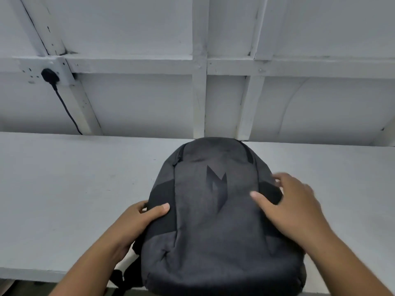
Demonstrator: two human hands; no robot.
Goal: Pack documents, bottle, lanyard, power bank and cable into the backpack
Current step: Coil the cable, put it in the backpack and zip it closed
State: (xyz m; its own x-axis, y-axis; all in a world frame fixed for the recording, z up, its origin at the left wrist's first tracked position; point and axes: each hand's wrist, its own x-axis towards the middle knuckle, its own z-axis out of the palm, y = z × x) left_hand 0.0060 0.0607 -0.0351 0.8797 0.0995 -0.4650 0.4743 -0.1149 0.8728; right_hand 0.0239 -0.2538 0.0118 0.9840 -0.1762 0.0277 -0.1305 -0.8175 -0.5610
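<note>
Backpack [205, 210] lies flat, front panel up, on the white table [64, 178]. Its top is toward the wall [132, 99] and its base hangs at my edge. Zips look closed as far as I can see, and no documents, bottle, lanyard, power bank or cable are in view. Likely I'm steadying it flat from both sides for zip access. My left hand [136, 221] grips the black left side panel, thumb on top and fingers curled under. My right hand [295, 208] is blurred, laid open over the right flank with fingers spread and thumb on the front panel, holding nothing. A black plug [48, 75] sits in the wall socket, its lead dropping behind the table.
</note>
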